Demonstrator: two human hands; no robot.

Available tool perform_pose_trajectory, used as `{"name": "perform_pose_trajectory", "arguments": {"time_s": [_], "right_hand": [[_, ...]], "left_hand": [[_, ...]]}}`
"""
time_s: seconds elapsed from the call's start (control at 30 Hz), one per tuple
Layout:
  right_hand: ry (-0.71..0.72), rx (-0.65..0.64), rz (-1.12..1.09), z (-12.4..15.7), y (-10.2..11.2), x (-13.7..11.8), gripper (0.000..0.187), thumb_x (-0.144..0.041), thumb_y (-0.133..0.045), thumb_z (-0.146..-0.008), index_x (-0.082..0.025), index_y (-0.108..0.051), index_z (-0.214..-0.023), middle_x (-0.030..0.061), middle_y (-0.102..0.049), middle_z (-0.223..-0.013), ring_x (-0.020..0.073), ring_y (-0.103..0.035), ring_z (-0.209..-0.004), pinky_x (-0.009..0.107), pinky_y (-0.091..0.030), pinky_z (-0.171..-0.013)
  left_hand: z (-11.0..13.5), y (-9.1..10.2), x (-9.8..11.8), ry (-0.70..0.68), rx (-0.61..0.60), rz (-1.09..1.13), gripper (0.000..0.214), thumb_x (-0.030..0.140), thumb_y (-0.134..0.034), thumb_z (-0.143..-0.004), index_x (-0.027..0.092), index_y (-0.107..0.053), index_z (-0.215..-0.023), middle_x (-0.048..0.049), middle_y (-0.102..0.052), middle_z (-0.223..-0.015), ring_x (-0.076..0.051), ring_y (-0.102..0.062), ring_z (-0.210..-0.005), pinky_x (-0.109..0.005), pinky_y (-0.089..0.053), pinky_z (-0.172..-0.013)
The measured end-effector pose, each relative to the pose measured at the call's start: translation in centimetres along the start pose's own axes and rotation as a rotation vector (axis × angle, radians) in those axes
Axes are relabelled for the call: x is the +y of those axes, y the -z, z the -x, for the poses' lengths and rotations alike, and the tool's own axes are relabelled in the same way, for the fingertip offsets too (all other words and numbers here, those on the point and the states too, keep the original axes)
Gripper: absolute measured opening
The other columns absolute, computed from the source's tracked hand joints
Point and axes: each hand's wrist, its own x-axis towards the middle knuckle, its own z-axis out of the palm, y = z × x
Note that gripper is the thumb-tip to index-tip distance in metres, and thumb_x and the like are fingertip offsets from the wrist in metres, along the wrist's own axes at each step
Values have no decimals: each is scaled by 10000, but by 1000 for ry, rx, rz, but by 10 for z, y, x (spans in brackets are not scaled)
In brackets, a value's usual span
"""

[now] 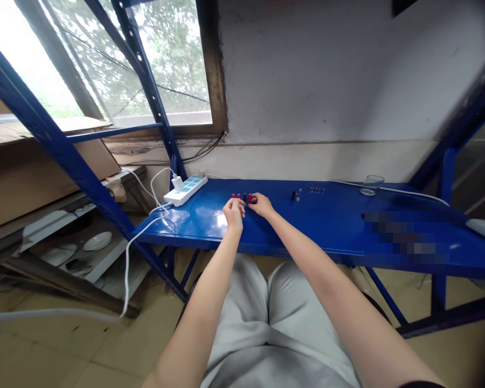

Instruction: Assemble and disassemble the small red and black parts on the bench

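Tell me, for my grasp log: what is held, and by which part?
Cannot be told: the right hand is at a small red piece, the left hand beside other red pieces; too small to judge.

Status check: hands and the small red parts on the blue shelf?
Left hand and right hand both at the small red and black parts, grip unclear. Parts on blue shelf. Power strip to the left, apart.

Looking like a workshop or storeroom, going by blue steel racking [64,151], stained wall [327,70], leaning cardboard [24,186], power strip [186,189] lying on metal shelf [327,229].
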Motion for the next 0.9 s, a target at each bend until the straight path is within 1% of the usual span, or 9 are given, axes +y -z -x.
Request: {"name": "perform_pose_trajectory", "arguments": {"time_s": [0.17, 0.27, 0.53, 0.63, 0.73, 0.83, 0.9], "right_hand": [[13, 17, 41, -2, -6, 0, 422, -219, -631, -671, -195, -555, -1086, 55, -657, -1029, 193, -589, -994, 309, -440, -839], [16, 37, 58, -4, -9, 0, 380, -207, -612, -680, -212, -567, -1057, 38, -664, -1011, 184, -593, -981, 295, -439, -826], [6, 59, 88, -4, -11, 0, 344, -212, -605, -676, -216, -576, -1019, 22, -671, -959, 175, -601, -937, 274, -439, -786], [6, 63, 109, -4, -11, -1, 276, -215, -593, -687, -218, -587, -963, 19, -672, -929, 172, -603, -912, 263, -437, -762], [11, 72, 139, -2, -11, -1, 146, -204, -573, -698, -208, -601, -842, 21, -673, -865, 171, -609, -852, 258, -436, -735], [41, 59, 99, 2, -5, 0, 74, -187, -565, -700, -195, -606, -760, 24, -671, -809, 165, -613, -791, 247, -438, -706], [61, 44, 34, 7, 2, 2, 69, -183, -568, -700, -183, -618, -747, 31, -672, -782, 164, -615, -763, 241, -441, -691]], "left_hand": [[0, 0, 0, 6, -4, -7, 151, 223, -463, -686, 154, -516, -562, 49, -417, -374, -54, -347, -304, -187, -233, -329], [1, 0, 0, -2, -12, -16, 159, 228, -462, -693, 153, -517, -564, 48, -418, -380, -52, -352, -309, -186, -242, -332], [1, 1, -2, -26, -35, -41, 156, 227, -461, -701, 153, -529, -582, 47, -425, -390, -55, -360, -318, -185, -251, -329], [1, 1, -3, -35, -45, -54, 158, 231, -464, -706, 153, -533, -587, 45, -429, -392, -57, -364, -323, -186, -259, -330], [1, 2, -4, -42, -57, -66, 165, 238, -466, -716, 154, -534, -591, 46, -429, -393, -59, -364, -323, -186, -262, -329], [2, 0, -4, -29, -105, -91, 172, 244, -462, -732, 152, -534, -604, 45, -440, -402, -56, -367, -318, -186, -265, -334], [3, -1, -4, -3, -178, -122, 154, 248, -474, -736, 150, -535, -634, 45, -459, -419, -53, -373, -312, -186, -268, -336]]}}
